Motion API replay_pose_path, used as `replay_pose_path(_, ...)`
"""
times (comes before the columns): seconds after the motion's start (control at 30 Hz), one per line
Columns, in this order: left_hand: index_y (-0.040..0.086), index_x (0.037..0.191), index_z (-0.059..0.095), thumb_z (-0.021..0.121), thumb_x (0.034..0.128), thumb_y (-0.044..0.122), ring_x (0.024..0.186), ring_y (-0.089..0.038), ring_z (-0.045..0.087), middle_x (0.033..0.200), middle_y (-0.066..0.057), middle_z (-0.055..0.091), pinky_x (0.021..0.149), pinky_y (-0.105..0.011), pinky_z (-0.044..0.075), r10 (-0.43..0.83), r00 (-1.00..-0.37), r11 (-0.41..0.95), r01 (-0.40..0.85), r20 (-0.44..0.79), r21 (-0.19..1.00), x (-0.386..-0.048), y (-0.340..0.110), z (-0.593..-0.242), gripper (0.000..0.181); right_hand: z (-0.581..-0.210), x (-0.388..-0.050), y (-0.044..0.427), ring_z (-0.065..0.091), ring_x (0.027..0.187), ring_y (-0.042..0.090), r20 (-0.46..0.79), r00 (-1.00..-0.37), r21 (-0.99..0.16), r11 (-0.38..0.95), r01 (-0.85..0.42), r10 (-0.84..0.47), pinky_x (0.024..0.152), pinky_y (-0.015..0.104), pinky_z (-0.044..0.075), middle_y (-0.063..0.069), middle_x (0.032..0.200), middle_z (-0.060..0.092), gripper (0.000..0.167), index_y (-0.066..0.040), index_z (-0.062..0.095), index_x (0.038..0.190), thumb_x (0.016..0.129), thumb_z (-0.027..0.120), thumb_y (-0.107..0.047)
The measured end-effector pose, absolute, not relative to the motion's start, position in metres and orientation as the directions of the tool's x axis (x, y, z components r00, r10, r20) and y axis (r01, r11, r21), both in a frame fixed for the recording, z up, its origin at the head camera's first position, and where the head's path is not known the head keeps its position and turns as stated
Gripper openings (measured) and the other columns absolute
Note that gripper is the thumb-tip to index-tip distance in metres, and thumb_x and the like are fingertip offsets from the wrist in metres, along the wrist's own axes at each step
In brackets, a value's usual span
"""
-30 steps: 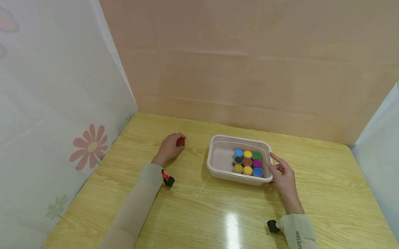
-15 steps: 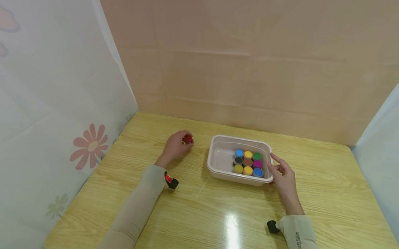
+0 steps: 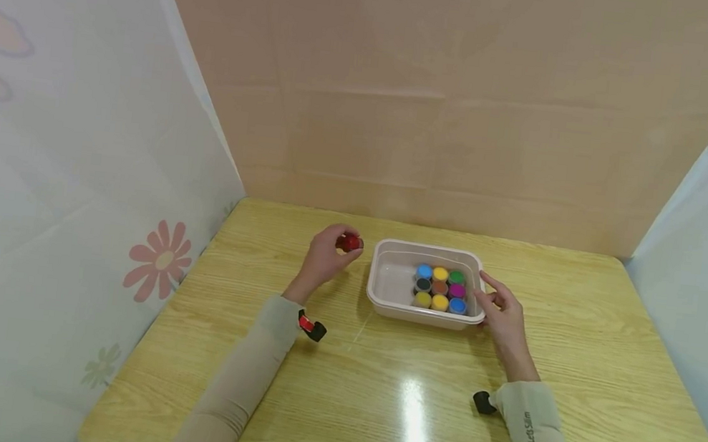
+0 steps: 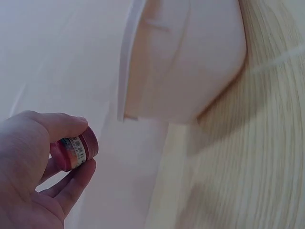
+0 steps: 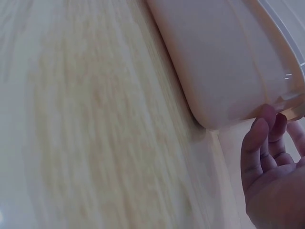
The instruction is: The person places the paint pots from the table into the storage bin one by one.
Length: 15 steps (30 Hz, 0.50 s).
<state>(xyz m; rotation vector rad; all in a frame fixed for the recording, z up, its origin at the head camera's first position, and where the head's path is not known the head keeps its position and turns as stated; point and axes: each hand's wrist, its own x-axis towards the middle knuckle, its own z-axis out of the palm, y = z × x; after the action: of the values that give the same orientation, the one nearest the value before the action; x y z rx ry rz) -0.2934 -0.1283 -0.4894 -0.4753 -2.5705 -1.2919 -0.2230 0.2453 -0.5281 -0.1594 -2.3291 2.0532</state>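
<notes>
My left hand (image 3: 323,255) pinches a small red paint pot (image 3: 350,242) between thumb and fingers, above the table just left of a pale pink plastic box (image 3: 392,277). In the left wrist view, the red paint pot (image 4: 76,151) lies tilted on its side in the grip, with a printed label round it. At the box's right end my right hand (image 3: 504,322) holds the rim, thumb over the edge and fingers against the outer wall. Several paint pots (image 3: 440,288) with coloured lids stand in rows in the right part of the box.
The box rests on a wood-grain table (image 3: 369,388), toward its far edge. A tan sheet (image 3: 443,115) hangs behind, and patterned curtains (image 3: 73,184) stand at both sides. Light glares off the table's front middle.
My left hand has moved right and slightly away, toward the box, carrying the red paint pot. The right hand and the box have stayed in place.
</notes>
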Motion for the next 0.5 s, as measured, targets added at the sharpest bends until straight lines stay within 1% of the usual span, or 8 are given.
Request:
replay_pose_path(0.17, 0.009, 0.125, 0.069, 0.078, 0.0934, 0.016, 0.109, -0.026, 0.066, 0.121, -0.011, 0.066, 0.093, -0.036, 0.061, 0.225, -0.907, 0.544, 0.42, 0.357, 0.726, -0.29, -0.117, -0.481, 0.033, -0.515, -0.219, 0.243, 0.055, 0.062, 0.008, -0.047, -0.995, -0.99, 0.131, 0.059, 0.092, 0.054, 0.025, 0.054, -0.004, 0.079, 0.057, 0.056, -0.003, 0.047, 0.153, 0.103, 0.066, -0.019)
replay_pose_path(0.23, 0.01, 0.126, 0.07, 0.078, 0.094, 0.018, 0.11, -0.027, 0.065, 0.121, -0.011, 0.064, 0.094, -0.038, 0.061, 0.236, -0.906, 0.536, 0.422, 0.35, 0.731, -0.289, -0.113, -0.478, 0.034, -0.514, -0.219, 0.243, 0.055, 0.062, 0.008, -0.048, -0.994, -0.989, 0.133, 0.06, 0.094, 0.054, 0.025, 0.055, -0.003, 0.078, 0.057, 0.056, -0.003, 0.047, 0.153, 0.103, 0.066, -0.019)
replay_pose_path(0.33, 0.008, 0.126, 0.071, 0.079, 0.0931, 0.018, 0.109, -0.028, 0.065, 0.121, -0.012, 0.062, 0.094, -0.042, 0.061, 0.249, -0.907, 0.517, 0.422, 0.341, 0.744, -0.288, -0.109, -0.476, 0.035, -0.52, -0.222, 0.245, 0.055, 0.062, 0.007, -0.048, -0.994, -0.988, 0.138, 0.062, 0.099, 0.054, 0.024, 0.054, -0.004, 0.079, 0.058, 0.056, -0.005, 0.047, 0.154, 0.103, 0.066, -0.021)
replay_pose_path(0.5, 0.002, 0.121, 0.069, 0.081, 0.0911, 0.015, 0.106, -0.028, 0.064, 0.117, -0.014, 0.06, 0.093, -0.047, 0.061, 0.273, -0.901, 0.48, 0.432, 0.338, 0.763, -0.286, -0.103, -0.474, 0.035, -0.53, -0.224, 0.248, 0.054, 0.066, 0.007, -0.046, -0.994, -0.982, 0.18, 0.064, 0.101, 0.056, 0.023, 0.054, -0.007, 0.08, 0.057, 0.058, -0.01, 0.046, 0.156, 0.104, 0.065, -0.028)
